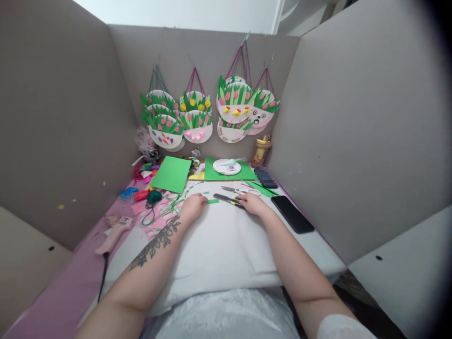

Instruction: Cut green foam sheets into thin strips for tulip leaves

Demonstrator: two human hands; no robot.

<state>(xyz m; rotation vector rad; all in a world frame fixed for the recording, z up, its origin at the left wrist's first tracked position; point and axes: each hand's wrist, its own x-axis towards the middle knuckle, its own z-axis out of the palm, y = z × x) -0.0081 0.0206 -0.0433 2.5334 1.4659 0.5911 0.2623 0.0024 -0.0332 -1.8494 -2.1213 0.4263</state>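
Here, a white cloth covers part of a pink tabletop, boxed in by grey panels; paper-plate baskets decorated with flowers hang on the back one. Over the cloth, the left hand pinches a small green strip; the right hand has its fingers closed on a dark-bladed tool pointing left. White-handled scissors lie just beyond it. Pink scraps crowd the left, near a pink glue gun; a black phone lies right.
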